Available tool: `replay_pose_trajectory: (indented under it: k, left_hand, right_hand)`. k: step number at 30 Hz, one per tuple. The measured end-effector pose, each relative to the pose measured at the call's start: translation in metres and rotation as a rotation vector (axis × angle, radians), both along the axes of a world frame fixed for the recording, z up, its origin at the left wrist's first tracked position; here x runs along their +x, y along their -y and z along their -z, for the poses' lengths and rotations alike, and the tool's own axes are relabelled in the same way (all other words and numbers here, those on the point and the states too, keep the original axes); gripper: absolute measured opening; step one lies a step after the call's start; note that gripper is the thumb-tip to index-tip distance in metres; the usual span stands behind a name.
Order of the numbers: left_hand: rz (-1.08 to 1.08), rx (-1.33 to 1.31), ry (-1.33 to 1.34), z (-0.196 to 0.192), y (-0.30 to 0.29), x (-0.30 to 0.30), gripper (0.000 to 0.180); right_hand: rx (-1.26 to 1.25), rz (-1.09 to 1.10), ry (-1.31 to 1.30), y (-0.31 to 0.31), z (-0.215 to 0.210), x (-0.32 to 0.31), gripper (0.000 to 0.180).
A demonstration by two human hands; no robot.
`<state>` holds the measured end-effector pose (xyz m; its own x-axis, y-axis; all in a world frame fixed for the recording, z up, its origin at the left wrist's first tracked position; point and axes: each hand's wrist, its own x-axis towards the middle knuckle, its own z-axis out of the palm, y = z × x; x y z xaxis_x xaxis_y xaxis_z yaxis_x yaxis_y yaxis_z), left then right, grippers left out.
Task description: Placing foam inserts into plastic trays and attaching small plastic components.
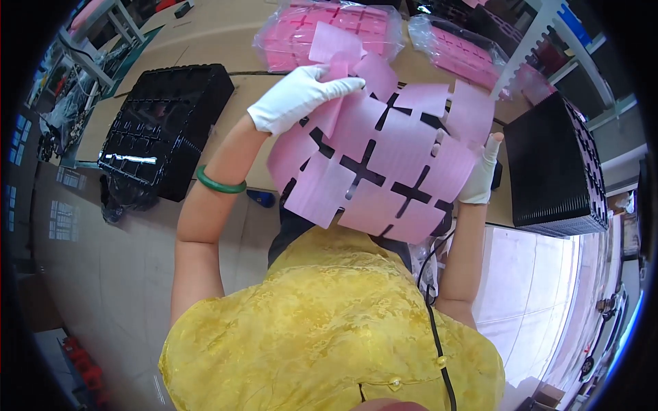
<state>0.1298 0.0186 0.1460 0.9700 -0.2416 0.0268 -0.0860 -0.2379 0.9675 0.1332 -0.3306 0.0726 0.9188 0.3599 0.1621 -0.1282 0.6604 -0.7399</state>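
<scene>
A pink, thin, flexible sheet (373, 147) with cross-shaped cut-outs bulges in front of me, tilted toward my body. Black shows through the cut-outs and at its lower corners, seemingly a black plastic tray (444, 222) beneath. My left hand (291, 96), in a white glove, is closed on the sheet's far left part, where a strip folds up between thumb and fingers. At the right edge my right hand (482, 175), also gloved but with a bare thumb tip, grips the side of the sheet. Its fingers are hidden behind the sheet.
Black moulded trays (164, 123) stand on the table at left. A tall stack of black trays (555, 171) is at right. Bagged pink sheets (377, 24) and another clear bag of pink pieces (456, 51) lie at the back. A black cable (432, 308) hangs down my front.
</scene>
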Motion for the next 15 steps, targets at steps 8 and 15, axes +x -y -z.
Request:
replay_pose_trajectory:
  k: [8, 15]
  left_hand:
    - [0.044, -0.124, -0.299, 0.059, -0.011, 0.044, 0.047]
    - [-0.095, 0.122, -0.286, 0.086, -0.009, 0.070, 0.050]
  right_hand:
    - [-0.741, 0.424, -0.085, 0.013, 0.040, 0.056, 0.033]
    - [-1.040, 0.514, 0.032, 0.016, 0.063, 0.106, 0.035]
